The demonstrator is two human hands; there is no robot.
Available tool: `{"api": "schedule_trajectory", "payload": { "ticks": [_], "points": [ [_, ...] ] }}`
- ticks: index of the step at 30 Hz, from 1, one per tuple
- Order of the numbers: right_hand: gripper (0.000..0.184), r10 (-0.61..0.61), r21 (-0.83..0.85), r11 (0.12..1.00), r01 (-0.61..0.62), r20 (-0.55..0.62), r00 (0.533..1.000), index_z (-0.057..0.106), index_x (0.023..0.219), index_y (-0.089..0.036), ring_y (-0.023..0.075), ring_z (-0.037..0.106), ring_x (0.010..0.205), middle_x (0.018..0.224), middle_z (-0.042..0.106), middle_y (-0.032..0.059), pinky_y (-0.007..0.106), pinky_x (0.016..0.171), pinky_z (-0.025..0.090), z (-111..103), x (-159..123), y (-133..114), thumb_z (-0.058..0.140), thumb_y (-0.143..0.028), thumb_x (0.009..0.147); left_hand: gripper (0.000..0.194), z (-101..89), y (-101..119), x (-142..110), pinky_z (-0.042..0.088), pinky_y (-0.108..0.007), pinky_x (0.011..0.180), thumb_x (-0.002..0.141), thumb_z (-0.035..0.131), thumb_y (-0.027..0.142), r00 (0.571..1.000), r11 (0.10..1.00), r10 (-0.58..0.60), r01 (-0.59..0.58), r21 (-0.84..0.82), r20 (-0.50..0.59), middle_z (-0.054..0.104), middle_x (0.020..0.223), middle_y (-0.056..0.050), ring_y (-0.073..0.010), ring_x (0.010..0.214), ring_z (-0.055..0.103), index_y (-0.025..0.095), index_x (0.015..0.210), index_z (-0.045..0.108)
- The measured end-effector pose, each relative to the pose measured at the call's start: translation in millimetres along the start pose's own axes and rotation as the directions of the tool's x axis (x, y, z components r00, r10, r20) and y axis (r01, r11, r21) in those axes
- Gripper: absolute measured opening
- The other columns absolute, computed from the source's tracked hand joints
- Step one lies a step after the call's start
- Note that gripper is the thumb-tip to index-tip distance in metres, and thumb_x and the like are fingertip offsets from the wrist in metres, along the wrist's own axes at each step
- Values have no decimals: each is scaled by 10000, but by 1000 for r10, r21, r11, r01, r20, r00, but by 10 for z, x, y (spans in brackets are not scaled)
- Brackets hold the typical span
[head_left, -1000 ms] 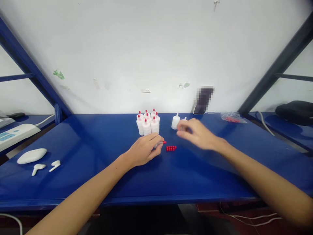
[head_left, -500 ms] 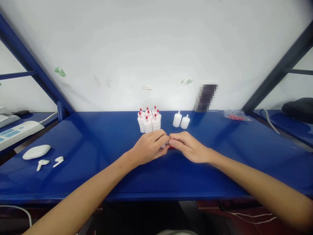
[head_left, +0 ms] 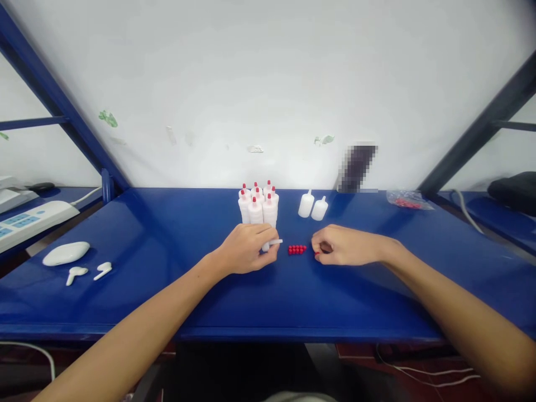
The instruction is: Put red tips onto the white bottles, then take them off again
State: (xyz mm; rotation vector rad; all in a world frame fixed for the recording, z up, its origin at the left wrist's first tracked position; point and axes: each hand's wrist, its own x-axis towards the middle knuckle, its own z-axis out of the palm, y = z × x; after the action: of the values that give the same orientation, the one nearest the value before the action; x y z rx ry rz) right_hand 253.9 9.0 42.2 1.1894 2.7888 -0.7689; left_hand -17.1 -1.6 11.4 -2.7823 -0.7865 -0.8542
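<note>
My left hand point(head_left: 251, 247) is closed around a white nozzle bottle point(head_left: 275, 242). The narrow tip points right, and fingers hide most of its body. My right hand point(head_left: 349, 245) pinches a small red cap point(head_left: 317, 254), of which only a bit shows at the fingertips. Between the two hands, red caps point(head_left: 297, 249) lie in short rows on the blue table. Just behind my left hand stands a tight cluster of white bottles point(head_left: 256, 211) with red caps on their tips. Two uncapped white bottles point(head_left: 306, 204) stand behind and to the right of the loose caps.
A clear plastic bag point(head_left: 408, 200) with red pieces lies at the back right, near a dark pixelated object point(head_left: 357, 168) against the wall. At left are a white earbud case point(head_left: 66, 253), two earbuds point(head_left: 103, 270) and a power strip point(head_left: 37, 223). Blue posts frame both sides.
My hands were together and have moved apart, the right one going right. The rows of red caps, mostly covered before, now show. The bottle's tip has come into sight.
</note>
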Motion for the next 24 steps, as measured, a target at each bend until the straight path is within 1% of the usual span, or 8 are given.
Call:
{"api": "schedule_trajectory", "payload": {
  "ticks": [3,5,9,12,15,18,24],
  "points": [
    [249,-18,10,1000,18,13,1000,547,646,-185,92,405,520,613,517,-32,257,517,325,29,11,-16,583,-322,851,182,4,-6,-2,361,-233,578,914,442,240,998,999,-23,25,-37,62,550,683,5,-113,602,477,171,761,514],
    [251,-13,32,999,12,7,1000,575,665,-186,90,408,513,607,521,-33,253,509,326,27,13,-29,594,-352,852,189,4,-10,-3,361,-233,585,922,439,249,996,998,-39,43,-52,83,551,689,6,-113,605,477,171,766,513],
    [204,17,79,997,-16,-12,1000,605,715,-183,90,429,516,607,529,-33,245,510,340,17,26,-51,608,-340,844,191,14,-13,-12,373,-238,616,945,427,268,995,996,-58,63,-57,84,565,738,-4,-122,651,496,172,816,531],
    [245,27,134,991,-26,-4,1000,600,713,-174,92,436,527,615,542,-27,243,514,344,9,40,-47,614,-379,846,198,25,-13,-20,384,-243,640,955,423,280,994,996,-59,64,-57,88,566,753,-8,-128,676,508,172,835,537],
    [284,27,209,977,-33,35,999,622,752,-166,100,460,562,651,569,-13,242,533,362,-6,42,-25,617,-433,849,198,26,-11,-22,387,-245,645,955,427,278,992,996,-62,69,-59,113,563,748,-6,-129,678,507,172,832,541],
    [296,43,262,963,-57,61,997,641,783,-161,106,474,582,671,586,-4,243,549,374,-20,39,-9,621,-450,847,196,20,-5,-17,383,-248,644,957,424,271,989,995,-59,69,-70,133,573,763,-7,-129,688,512,172,836,544],
    [301,59,302,951,-68,40,997,673,810,-158,113,476,594,685,600,4,254,555,369,-13,63,-11,628,-454,835,198,22,3,-8,375,-250,646,955,424,270,986,994,-61,75,-83,157,576,777,-7,-128,694,511,169,839,549]
  ]
}}
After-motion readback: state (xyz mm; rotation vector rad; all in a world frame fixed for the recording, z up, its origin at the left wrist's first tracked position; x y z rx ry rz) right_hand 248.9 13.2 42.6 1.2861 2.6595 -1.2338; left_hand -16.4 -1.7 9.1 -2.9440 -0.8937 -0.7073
